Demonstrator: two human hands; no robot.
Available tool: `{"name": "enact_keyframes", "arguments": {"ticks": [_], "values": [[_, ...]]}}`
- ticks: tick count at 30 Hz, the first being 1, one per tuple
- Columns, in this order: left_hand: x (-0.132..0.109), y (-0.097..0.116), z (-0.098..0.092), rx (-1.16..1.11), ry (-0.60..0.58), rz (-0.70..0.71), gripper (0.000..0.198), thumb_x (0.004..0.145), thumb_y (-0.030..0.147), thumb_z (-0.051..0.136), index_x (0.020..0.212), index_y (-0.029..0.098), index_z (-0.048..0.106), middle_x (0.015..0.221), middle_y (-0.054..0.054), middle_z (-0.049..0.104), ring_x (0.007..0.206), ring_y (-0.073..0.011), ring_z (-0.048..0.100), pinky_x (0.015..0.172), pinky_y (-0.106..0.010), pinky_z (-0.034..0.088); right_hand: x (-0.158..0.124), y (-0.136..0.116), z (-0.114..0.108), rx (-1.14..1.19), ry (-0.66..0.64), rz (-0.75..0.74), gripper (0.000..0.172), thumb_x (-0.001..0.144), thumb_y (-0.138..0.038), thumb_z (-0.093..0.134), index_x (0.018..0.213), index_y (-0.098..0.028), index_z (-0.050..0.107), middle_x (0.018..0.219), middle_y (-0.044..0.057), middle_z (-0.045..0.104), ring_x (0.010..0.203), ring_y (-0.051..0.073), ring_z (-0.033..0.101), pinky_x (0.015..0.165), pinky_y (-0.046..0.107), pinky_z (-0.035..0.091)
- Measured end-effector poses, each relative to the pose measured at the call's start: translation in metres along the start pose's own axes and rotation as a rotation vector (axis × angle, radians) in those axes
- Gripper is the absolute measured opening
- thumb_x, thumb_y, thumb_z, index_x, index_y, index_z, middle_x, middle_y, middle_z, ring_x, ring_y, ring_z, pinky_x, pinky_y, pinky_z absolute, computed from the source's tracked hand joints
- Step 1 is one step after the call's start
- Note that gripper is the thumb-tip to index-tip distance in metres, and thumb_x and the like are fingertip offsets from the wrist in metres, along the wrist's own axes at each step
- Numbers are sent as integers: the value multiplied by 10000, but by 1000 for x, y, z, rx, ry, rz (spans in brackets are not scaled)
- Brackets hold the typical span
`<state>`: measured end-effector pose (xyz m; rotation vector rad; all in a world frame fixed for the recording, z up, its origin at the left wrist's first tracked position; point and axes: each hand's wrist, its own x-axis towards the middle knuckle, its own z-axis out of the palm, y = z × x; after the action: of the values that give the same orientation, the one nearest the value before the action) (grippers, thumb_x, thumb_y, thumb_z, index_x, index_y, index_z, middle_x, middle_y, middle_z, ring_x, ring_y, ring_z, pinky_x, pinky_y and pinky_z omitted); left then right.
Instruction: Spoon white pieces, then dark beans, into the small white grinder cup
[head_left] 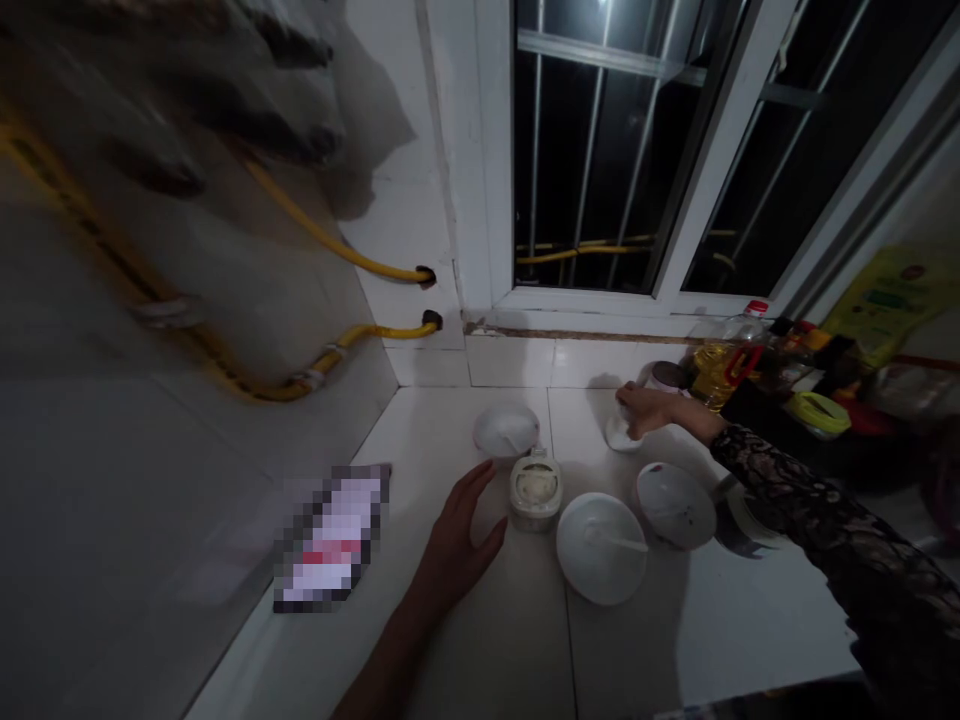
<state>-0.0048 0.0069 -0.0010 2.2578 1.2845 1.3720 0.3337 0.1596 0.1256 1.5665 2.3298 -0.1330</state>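
My left hand [463, 535] is open over the white tiled counter, thumb and fingers apart and holding nothing. Just right of its fingertips stands a squat clear jar with a cream lid [536, 488]. Farther back, my right hand [646, 410] is closed at the top of a small white container [621, 435], whose exact kind is hard to make out in the dim light. Between and in front of the hands are a white bowl [499, 425] with a spoon, a second bowl [585, 580] also holding a white spoon, and a third bowl [675, 480] with small dark marks inside.
A bottle of yellow oil [709, 370] and other bottles stand at the back right, near a tub with a yellow-green lid [819, 412]. A blurred-out lit rectangle [334, 540] leans by the left wall. Yellow hose [262, 390] runs along that wall; a barred window [600, 150] is behind.
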Motion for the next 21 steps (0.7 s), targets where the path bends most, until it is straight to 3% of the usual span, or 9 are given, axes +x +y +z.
{"name": "enact_keyframes", "arguments": {"ticks": [6,11,14,17,18,19,21], "values": [[1,3,-2,14,-6,0,588,878,221,555,1420,289,338,1392,-112,487,1253,-280,537,980,-477,533,-28,26,7,-6,4,110,578,564,-202,754,1105,-133,564,1192,153,554,965,290,621,715,332,494],[1,3,-2,1,-3,16,603,874,218,562,1425,300,333,1397,-109,482,1260,-282,529,979,-480,535,-36,35,13,73,50,136,587,606,-218,770,1156,-105,598,1228,196,567,1055,330,611,824,376,503],[1,3,-3,-2,-8,0,611,868,215,566,1428,295,336,1398,-107,488,1258,-279,534,986,-474,531,-37,37,6,177,101,125,713,591,-258,817,1251,-133,576,1290,202,559,1208,378,537,938,455,474],[2,4,-4,-4,-7,-9,605,866,220,569,1424,289,344,1402,-107,489,1259,-276,535,988,-467,531,-29,25,-10,417,215,83,862,589,-279,854,1355,-106,496,1429,249,443,1342,398,412,1055,478,390],[2,4,-4,-3,-6,-7,601,866,223,569,1421,288,347,1403,-107,489,1262,-276,533,987,-466,531,-23,15,-15,460,224,69,841,655,-313,821,1388,-121,457,1472,235,399,1329,370,440,1054,458,399],[2,4,-4,-1,-6,-7,598,867,224,566,1420,288,348,1406,-106,487,1267,-276,529,988,-468,530,-16,3,-19,515,214,64,750,748,-342,759,1398,-142,442,1487,217,389,1278,331,506,1032,428,428],[1,4,-4,-2,-15,-11,604,865,224,564,1423,286,344,1411,-107,483,1277,-279,518,992,-474,526,3,-28,-21,623,151,64,503,875,-357,639,1317,-153,513,1384,182,522,1097,252,645,930,354,505]]}}
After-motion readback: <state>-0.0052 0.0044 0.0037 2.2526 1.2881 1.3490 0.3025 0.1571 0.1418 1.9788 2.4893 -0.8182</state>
